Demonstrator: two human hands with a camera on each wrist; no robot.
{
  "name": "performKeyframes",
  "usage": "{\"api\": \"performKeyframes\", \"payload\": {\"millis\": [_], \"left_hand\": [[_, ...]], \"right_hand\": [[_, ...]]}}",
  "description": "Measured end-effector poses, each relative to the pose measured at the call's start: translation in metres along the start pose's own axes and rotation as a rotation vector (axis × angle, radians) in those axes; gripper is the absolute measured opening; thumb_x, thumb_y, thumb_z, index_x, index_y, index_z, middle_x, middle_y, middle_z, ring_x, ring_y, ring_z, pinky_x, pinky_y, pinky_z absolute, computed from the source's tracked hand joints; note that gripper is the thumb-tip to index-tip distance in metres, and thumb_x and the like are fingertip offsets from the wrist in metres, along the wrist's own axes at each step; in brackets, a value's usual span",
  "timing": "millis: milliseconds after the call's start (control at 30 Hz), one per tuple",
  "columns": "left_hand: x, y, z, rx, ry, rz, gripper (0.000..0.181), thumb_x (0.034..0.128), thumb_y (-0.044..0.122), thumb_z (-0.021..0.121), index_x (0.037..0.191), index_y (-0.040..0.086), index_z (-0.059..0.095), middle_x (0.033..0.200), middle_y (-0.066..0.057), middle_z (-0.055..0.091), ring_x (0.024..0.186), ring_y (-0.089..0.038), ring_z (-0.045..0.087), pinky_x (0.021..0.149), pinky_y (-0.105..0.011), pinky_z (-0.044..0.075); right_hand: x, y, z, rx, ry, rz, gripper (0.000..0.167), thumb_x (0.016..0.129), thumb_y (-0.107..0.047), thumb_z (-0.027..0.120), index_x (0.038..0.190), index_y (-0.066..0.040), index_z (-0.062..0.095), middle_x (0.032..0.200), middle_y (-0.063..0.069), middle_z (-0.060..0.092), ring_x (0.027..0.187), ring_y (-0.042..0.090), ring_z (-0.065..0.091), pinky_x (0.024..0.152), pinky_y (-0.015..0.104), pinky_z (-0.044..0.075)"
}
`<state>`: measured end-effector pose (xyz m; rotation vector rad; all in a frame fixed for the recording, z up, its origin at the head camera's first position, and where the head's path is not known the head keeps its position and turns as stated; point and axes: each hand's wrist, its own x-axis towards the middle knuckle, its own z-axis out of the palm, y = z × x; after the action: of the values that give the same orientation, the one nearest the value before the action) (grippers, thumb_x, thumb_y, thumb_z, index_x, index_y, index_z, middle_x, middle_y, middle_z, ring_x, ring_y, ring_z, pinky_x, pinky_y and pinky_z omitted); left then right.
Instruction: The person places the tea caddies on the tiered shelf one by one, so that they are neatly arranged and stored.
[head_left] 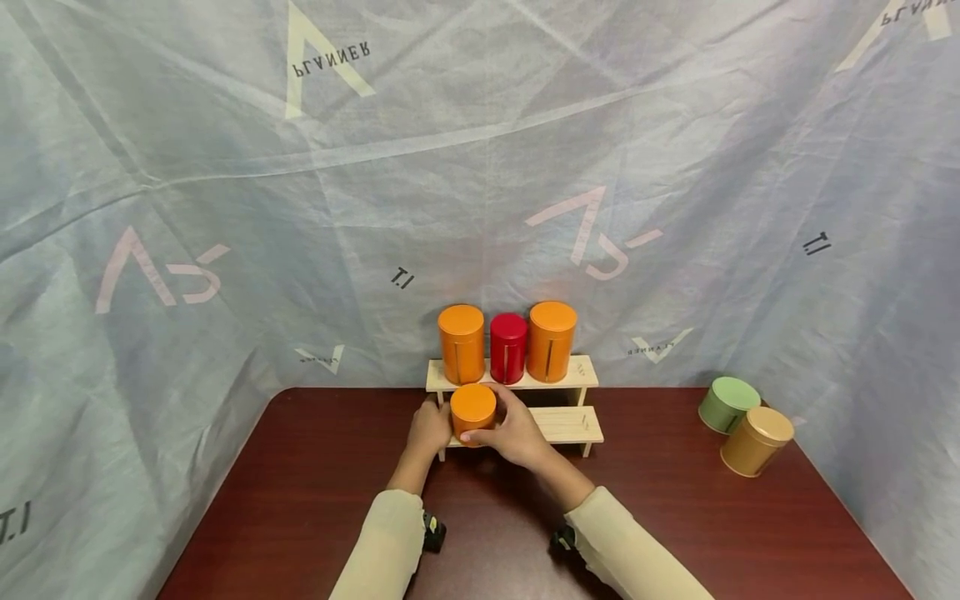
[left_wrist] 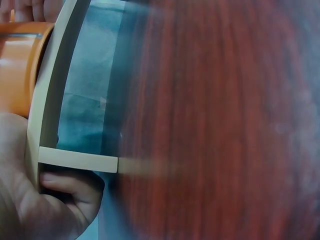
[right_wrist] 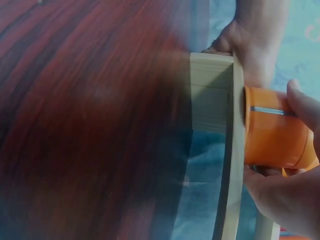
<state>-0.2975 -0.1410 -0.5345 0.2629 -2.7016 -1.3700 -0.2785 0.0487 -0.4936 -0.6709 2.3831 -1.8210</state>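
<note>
A short orange canister (head_left: 473,417) stands at the left end of the lower step of a small wooden two-step rack (head_left: 566,425). My right hand (head_left: 517,429) holds this canister, its thumb on the near side and its fingers around the far side. In the right wrist view, the base of the orange canister (right_wrist: 275,135) meets the board. At the rack's left end, my left hand (head_left: 431,429) grips the board; in the left wrist view, a finger of this hand (left_wrist: 65,200) curls under it beside a leg.
On the upper step stand an orange canister (head_left: 462,346), a red canister (head_left: 508,350) and another orange canister (head_left: 552,343). A green tin (head_left: 727,406) and a gold tin (head_left: 756,443) stand at the right of the dark red table (head_left: 337,500). A grey cloth (head_left: 375,208) hangs behind.
</note>
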Motion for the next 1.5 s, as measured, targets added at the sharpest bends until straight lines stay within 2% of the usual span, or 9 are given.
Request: {"api": "performKeyframes", "payload": {"millis": [100, 333, 600, 767, 967, 1067, 1233, 1367, 1500], "left_hand": [[-0.001, 0.005, -0.001, 0.004, -0.008, -0.031, 0.043, 0.1106, 0.028, 0.044, 0.137, -0.003, 0.058, 0.102, -0.023, 0.071, 0.08, -0.029, 0.067, 0.069, -0.041, 0.057], [-0.001, 0.005, -0.003, 0.011, -0.021, -0.011, 0.045, 0.1123, 0.026, 0.044, 0.144, -0.004, 0.054, 0.117, -0.027, 0.072, 0.096, -0.034, 0.071, 0.08, -0.047, 0.06], [-0.001, 0.001, -0.005, -0.022, -0.086, -0.011, 0.044, 0.1139, 0.028, 0.041, 0.145, -0.002, 0.051, 0.099, -0.018, 0.067, 0.083, -0.027, 0.064, 0.076, -0.04, 0.055], [0.0, -0.001, -0.01, -0.086, -0.173, 0.029, 0.052, 0.1158, 0.025, 0.037, 0.157, -0.006, 0.033, 0.126, -0.029, 0.064, 0.098, -0.027, 0.065, 0.086, -0.042, 0.055], [0.0, -0.006, -0.02, -0.225, -0.279, 0.044, 0.057, 0.1159, 0.031, 0.036, 0.162, -0.002, 0.028, 0.121, -0.029, 0.062, 0.056, -0.016, 0.048, 0.053, -0.034, 0.049], [-0.002, -0.007, -0.026, -0.284, -0.299, -0.002, 0.058, 0.113, 0.031, 0.038, 0.163, 0.004, 0.032, 0.123, -0.025, 0.064, 0.056, -0.015, 0.05, 0.048, -0.031, 0.047], [-0.005, -0.004, -0.032, -0.357, -0.287, -0.092, 0.061, 0.1036, 0.022, 0.03, 0.162, 0.006, 0.036, 0.14, -0.028, 0.055, 0.067, -0.018, 0.05, 0.052, -0.03, 0.049], [-0.003, -0.002, -0.03, -0.32, -0.237, -0.12, 0.057, 0.1124, 0.029, 0.021, 0.159, 0.002, 0.039, 0.155, -0.029, 0.045, 0.073, -0.017, 0.048, 0.054, -0.03, 0.051], [-0.002, -0.002, -0.024, -0.25, -0.177, -0.136, 0.057, 0.1162, 0.035, 0.021, 0.15, -0.001, 0.049, 0.13, -0.033, 0.059, 0.06, -0.014, 0.04, 0.05, -0.03, 0.049]], "right_hand": [[0.001, 0.002, 0.003, -0.024, 0.019, -0.008, 0.085, 0.076, -0.012, 0.097, 0.147, -0.012, 0.049, 0.136, 0.01, 0.068, 0.12, 0.023, 0.067, 0.103, 0.042, 0.054], [0.002, 0.005, 0.006, -0.086, 0.061, -0.047, 0.089, 0.071, -0.013, 0.1, 0.141, -0.012, 0.044, 0.128, 0.012, 0.071, 0.112, 0.021, 0.068, 0.098, 0.04, 0.054], [0.0, 0.005, 0.005, -0.222, 0.056, -0.061, 0.093, 0.07, -0.024, 0.102, 0.142, -0.015, 0.044, 0.13, 0.011, 0.07, 0.114, 0.022, 0.069, 0.101, 0.043, 0.056], [-0.002, 0.002, 0.009, -0.369, 0.099, -0.081, 0.098, 0.067, -0.036, 0.103, 0.142, -0.014, 0.043, 0.128, 0.013, 0.071, 0.114, 0.026, 0.071, 0.101, 0.048, 0.057], [0.0, -0.001, 0.016, -0.453, 0.142, -0.103, 0.097, 0.064, -0.044, 0.103, 0.134, -0.013, 0.043, 0.119, 0.012, 0.072, 0.107, 0.025, 0.072, 0.094, 0.045, 0.06], [0.001, -0.002, 0.018, -0.46, 0.151, -0.09, 0.098, 0.062, -0.045, 0.104, 0.132, -0.013, 0.043, 0.119, 0.012, 0.071, 0.107, 0.026, 0.071, 0.095, 0.046, 0.059], [0.001, -0.004, 0.02, -0.466, 0.175, -0.082, 0.098, 0.062, -0.046, 0.104, 0.131, -0.012, 0.043, 0.118, 0.012, 0.07, 0.106, 0.026, 0.071, 0.093, 0.046, 0.059], [0.001, -0.004, 0.022, -0.464, 0.182, -0.068, 0.099, 0.062, -0.049, 0.103, 0.132, -0.012, 0.043, 0.118, 0.012, 0.07, 0.106, 0.027, 0.071, 0.093, 0.047, 0.059], [0.0, -0.003, 0.022, -0.438, 0.156, -0.032, 0.101, 0.063, -0.051, 0.101, 0.135, -0.012, 0.042, 0.123, 0.013, 0.069, 0.11, 0.027, 0.07, 0.097, 0.047, 0.058]]}}
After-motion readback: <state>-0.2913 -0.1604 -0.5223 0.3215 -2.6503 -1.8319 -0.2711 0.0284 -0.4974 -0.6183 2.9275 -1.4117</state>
